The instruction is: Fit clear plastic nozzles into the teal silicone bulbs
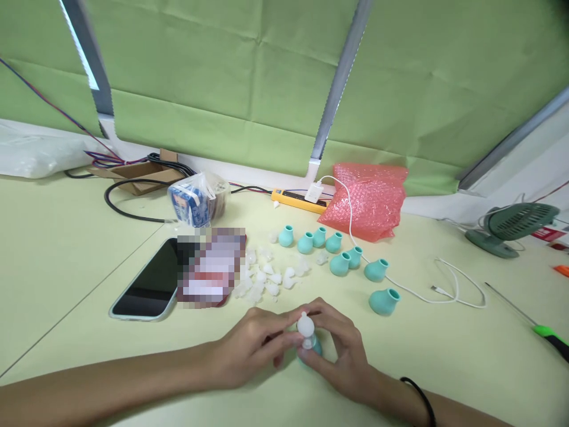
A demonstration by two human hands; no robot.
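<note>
Hands meet low on the tabletop (444, 356): left hand (249, 350) and right hand (340, 353) together pinch a white tip (305, 326) onto a teal bulb (311, 351). Seating seems underway; next calls for a straight, firm press. Beyond the bulb lie loose tips (267, 279) and more bulbs (340, 264).

My phone (149, 283) lies flat on the pale desk (66, 249), its screen dark. Behind it sits a clear bag (198, 200) with blue and white packs inside. A brown box (141, 176) is near the wall, with black cables (128, 198) beside it. A yellow power strip (297, 200) has a white plug (313, 193) in it. Its white cord (438, 290) loops over the desk. A pink bubble bag (367, 201) lies next to it. A green fan (515, 228) rests far right. A green-handled screwdriver (544, 333) lies near it.
</note>
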